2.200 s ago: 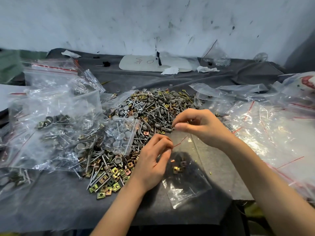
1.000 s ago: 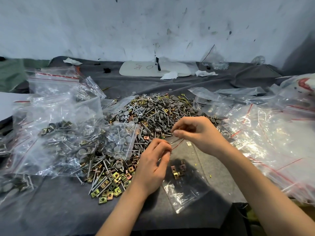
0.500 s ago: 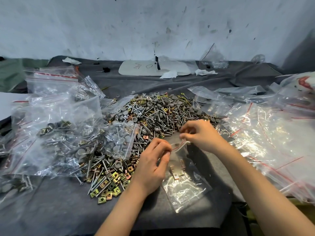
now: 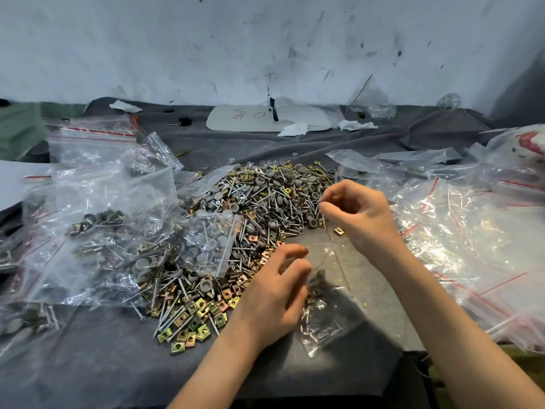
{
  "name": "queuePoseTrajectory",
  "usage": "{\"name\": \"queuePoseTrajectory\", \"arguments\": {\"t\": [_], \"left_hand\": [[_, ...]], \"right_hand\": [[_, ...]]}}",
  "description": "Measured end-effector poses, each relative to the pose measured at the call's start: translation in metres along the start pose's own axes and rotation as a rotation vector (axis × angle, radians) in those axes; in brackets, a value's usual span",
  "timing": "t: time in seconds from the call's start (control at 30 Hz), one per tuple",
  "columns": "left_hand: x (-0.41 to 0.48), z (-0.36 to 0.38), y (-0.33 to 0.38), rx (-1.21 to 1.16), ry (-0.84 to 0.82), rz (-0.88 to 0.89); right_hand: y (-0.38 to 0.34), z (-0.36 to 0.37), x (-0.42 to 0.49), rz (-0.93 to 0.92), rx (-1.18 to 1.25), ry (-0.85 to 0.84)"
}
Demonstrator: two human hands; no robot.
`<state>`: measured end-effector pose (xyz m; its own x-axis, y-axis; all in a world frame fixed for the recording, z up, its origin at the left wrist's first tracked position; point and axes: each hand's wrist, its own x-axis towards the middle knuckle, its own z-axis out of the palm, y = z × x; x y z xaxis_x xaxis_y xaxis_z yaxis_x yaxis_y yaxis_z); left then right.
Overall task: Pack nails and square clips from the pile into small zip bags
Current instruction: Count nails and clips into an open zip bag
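Note:
A big pile of nails, grey caps and square clips (image 4: pixel 259 202) lies mid-table, with gold square clips (image 4: pixel 194 320) spilling toward the front. A small clear zip bag (image 4: pixel 324 317) with a few clips inside lies in front of me. My left hand (image 4: pixel 277 293) grips the near edge of the bag's mouth, its fingertips blurred. My right hand (image 4: pixel 359 214) is raised at the pile's right edge and pinches the far edge of the mouth, drawing the thin plastic up. One loose clip (image 4: pixel 338 230) lies just under the right hand.
Filled zip bags of nails and clips (image 4: pixel 112 231) are heaped at the left. Empty red-striped bags (image 4: pixel 460 231) cover the right side. A grey cloth (image 4: pixel 88 364) covers the table. A white board (image 4: pixel 265 119) and paper scraps lie by the back wall.
My right hand has moved up and away from the left hand toward the pile, stretching the bag's mouth. The left hand has stayed in place on the bag.

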<state>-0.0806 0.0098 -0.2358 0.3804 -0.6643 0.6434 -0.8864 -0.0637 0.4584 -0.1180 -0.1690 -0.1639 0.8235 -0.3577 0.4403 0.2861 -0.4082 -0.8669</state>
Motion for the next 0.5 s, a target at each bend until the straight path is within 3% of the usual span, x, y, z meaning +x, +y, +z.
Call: {"name": "queuePoseTrajectory", "arguments": {"t": [0.13, 0.2, 0.37, 0.43, 0.5], "left_hand": [[0.001, -0.001, 0.000, -0.044, 0.061, 0.042], [0.001, -0.002, 0.000, -0.052, 0.088, 0.043], [-0.001, -0.002, -0.002, -0.076, 0.114, 0.018], [-0.001, -0.002, -0.001, -0.080, 0.124, 0.018], [-0.001, -0.001, -0.002, -0.083, 0.129, 0.020]], "right_hand": [[-0.023, 0.006, -0.012, -0.154, -0.220, -0.228], [-0.023, 0.006, -0.013, -0.190, -0.317, -0.265], [-0.008, 0.003, 0.005, -0.048, -0.176, 0.011], [0.005, 0.006, 0.016, 0.028, -0.333, -0.028], [0.020, 0.012, 0.024, 0.095, -0.492, -0.181]]}}
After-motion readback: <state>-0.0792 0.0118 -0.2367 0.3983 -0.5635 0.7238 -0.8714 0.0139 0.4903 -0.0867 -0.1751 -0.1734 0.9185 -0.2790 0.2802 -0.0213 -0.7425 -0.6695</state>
